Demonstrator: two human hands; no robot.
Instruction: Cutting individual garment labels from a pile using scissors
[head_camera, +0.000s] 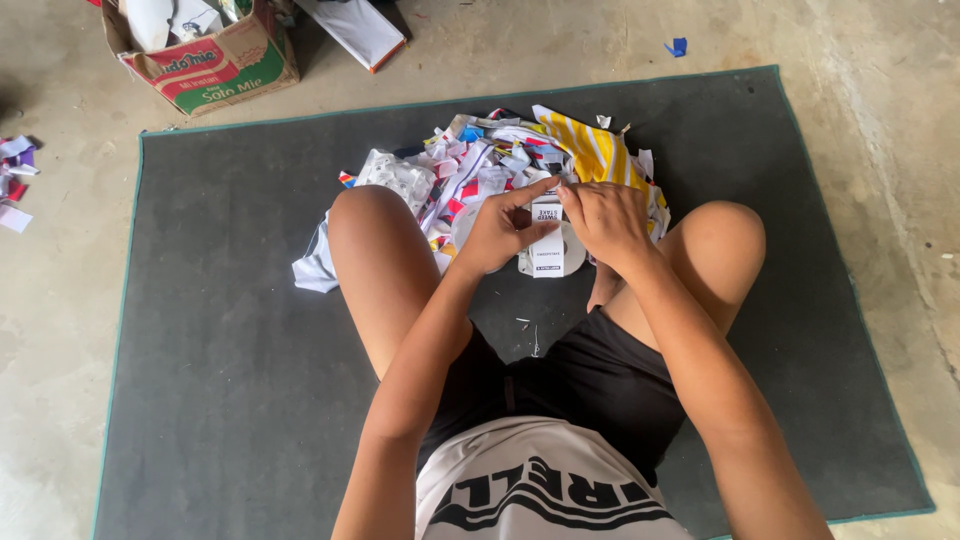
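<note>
A small white box (548, 235) is being held upright between both hands, over the dark grey mat (230, 330) and between the knees. Left hand (497, 232) is being clamped on its left side, forefinger stretched to the top edge. Right hand (605, 222) is being pinched on the top right corner. Hands close together. Pile of cut scraps (490, 165) is lying just behind. Cardboard box (215, 60) is sitting on the floor, well apart.
</note>
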